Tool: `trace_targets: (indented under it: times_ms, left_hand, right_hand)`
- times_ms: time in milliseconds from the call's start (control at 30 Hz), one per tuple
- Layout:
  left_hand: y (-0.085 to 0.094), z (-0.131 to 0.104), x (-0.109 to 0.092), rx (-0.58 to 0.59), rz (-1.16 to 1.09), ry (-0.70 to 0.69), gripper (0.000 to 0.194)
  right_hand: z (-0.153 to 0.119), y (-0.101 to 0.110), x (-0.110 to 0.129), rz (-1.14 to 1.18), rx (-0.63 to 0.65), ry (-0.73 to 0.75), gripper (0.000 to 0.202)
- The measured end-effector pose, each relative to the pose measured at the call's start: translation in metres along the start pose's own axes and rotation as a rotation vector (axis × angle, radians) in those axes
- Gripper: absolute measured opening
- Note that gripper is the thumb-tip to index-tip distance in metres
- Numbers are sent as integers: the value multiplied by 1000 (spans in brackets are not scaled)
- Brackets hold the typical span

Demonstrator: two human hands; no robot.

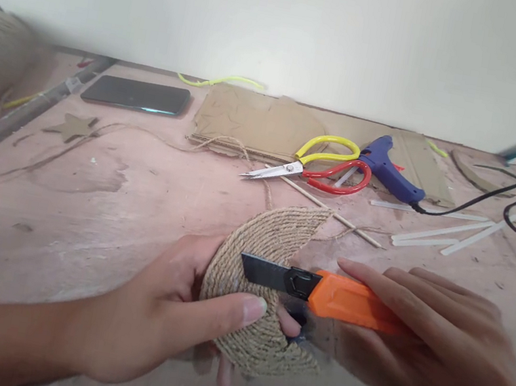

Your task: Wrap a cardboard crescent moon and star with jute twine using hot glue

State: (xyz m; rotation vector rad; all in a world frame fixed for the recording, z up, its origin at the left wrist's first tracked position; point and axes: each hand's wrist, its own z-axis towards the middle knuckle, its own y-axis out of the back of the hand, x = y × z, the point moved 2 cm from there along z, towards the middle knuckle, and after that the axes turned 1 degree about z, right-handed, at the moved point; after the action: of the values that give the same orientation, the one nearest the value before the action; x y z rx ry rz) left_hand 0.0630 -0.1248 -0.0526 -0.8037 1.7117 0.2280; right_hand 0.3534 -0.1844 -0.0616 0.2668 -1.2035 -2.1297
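1. The left hand (169, 300) clamps a rope crescent (229, 271) in the foreground, the dial's centre, thumb uppermost.
2. The right hand (432, 337), wrapped around an orange knife (349, 299) at 3 o'clock, points its blade (266, 273) toward 9 across the crescent; whether they touch is hard to tell.
3. Scissors (298, 171) lie at 12, glue gun (391, 172) at 1, phone (136, 95) at 11.

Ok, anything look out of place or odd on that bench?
Nothing looks spilled. The thin whitish glue sticks lie loose at mixed angles, right of the blue plastic glue gun: untidy. Also, the orange-handled utility knife in the right hand has its blade exposed near the left hand's thumb.
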Motion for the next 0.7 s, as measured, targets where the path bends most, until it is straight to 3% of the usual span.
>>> trace_targets:
  times_ms: [400,600,700]
  left_hand:
    - [-4,1,0,20,-218,-23,26]
    - [0,1,3,15,-53,9,38]
    - [0,1,2,13,-2,8,33]
  right_hand:
    - [-3,7,-1,-10,-1,-20,66]
    - [-3,1,1,-23,-29,6,56]
    - [-3,-3,3,-5,-29,-9,50]
